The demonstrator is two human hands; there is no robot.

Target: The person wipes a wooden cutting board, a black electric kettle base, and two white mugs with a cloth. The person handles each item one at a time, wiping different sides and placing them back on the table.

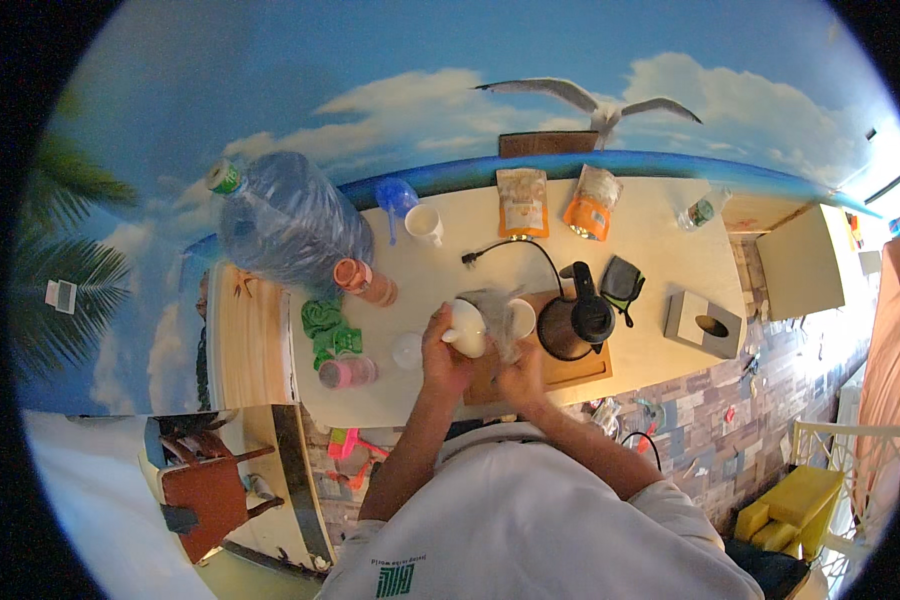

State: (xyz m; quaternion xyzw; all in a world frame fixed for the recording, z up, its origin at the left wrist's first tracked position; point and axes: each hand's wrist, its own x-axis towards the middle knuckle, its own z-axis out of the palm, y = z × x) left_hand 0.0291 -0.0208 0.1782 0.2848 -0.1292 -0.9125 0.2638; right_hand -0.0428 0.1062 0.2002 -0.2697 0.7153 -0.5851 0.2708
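Over the near edge of the white table, my left hand (442,358) is closed around a small white rounded pot (466,332) with a short knob or spout, perhaps a teapot. My right hand (518,380) is closed on a thin greyish cloth (498,308), which is crumpled and reaches up beside the pot. Whether it is fabric or plastic film is hard to make out. A white cup (521,318) stands just behind the cloth, by a wooden tray (582,372). To the right of my right hand stands a black electric kettle (568,328), its cord running behind.
On the left are a large blue water bottle (290,220), an orange bottle (366,282), a pink-lidded jar (348,372) and a green cloth (326,328). Behind stand a white mug (424,224) and an orange pouch (523,206). A tissue box (703,324) sits at the right.
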